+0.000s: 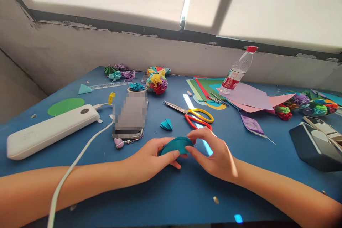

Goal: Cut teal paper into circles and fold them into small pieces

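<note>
Both hands meet over a folded teal paper piece (pixel 175 145) just above the blue table (pixel 165 192). My left hand (pixel 153 158) pinches its left side with thumb below and fingers on top. From the right, my right hand (pixel 211 151) grips the other end with curled fingers. A smaller folded teal piece (pixel 166 124) lies on the table just beyond the hands. Two pairs of scissors, one with yellow handles (pixel 199 114) and one with red handles (pixel 197 122), rest close behind my right hand.
A white power bank (pixel 50 130) with its cable (pixel 77 160) lies left, a phone (pixel 130 117) beside it. Coloured paper sheets (pixel 240 96), a plastic bottle (pixel 237 71), paper flower balls (pixel 157 80), a green paper circle (pixel 66 106) and a dark box (pixel 315 146) surround the work spot.
</note>
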`<act>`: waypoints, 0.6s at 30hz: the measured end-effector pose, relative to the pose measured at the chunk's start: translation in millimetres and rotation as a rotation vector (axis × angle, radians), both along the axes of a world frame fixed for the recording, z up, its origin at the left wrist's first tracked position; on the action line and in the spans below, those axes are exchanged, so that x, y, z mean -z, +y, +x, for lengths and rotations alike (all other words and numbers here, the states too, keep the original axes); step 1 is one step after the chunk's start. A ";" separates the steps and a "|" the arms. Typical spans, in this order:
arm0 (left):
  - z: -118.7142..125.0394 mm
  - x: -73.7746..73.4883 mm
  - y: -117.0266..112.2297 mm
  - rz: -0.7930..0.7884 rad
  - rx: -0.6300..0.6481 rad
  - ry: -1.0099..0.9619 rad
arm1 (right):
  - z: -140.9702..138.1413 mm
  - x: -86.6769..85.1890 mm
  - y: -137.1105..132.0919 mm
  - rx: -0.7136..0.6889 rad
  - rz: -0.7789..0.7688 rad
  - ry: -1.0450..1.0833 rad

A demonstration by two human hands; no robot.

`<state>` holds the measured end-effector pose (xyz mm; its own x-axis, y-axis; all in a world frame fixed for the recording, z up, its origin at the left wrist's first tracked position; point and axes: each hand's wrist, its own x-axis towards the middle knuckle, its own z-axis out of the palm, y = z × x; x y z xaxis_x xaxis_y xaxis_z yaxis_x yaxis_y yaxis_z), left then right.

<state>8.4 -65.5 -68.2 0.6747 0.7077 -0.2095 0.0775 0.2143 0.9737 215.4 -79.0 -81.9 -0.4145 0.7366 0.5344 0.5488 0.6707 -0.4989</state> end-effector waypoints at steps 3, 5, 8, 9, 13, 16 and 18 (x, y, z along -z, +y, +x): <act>-0.2 0.1 0.7 0.003 0.010 -0.028 | 2.1 2.5 0.8 0.001 -0.094 -0.008; -0.2 0.3 0.7 -0.010 0.004 -0.037 | 3.1 3.3 2.6 -0.031 -0.110 -0.044; -0.2 0.6 -0.4 -0.046 -0.015 -0.027 | 3.8 3.7 4.3 -0.032 -0.103 -0.048; -0.1 0.5 -0.8 -0.054 -0.024 -0.023 | 3.8 3.6 4.3 -0.026 -0.105 -0.041; 0.0 -1.2 -2.3 -0.040 -0.046 0.009 | 3.5 2.2 2.8 -0.037 -0.109 -0.028; 0.3 -2.9 -2.5 -0.028 -0.046 0.039 | 3.1 0.0 1.7 -0.047 -0.114 -0.026; 0.6 -3.2 -2.3 -0.016 -0.040 0.045 | 2.9 -1.3 1.3 -0.054 -0.118 -0.026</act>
<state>9.0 -67.8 -64.9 0.6356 0.7302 -0.2508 0.1123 0.2339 0.9657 218.3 -77.7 -80.6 -0.4681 0.7699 0.4338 0.5271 0.6373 -0.5622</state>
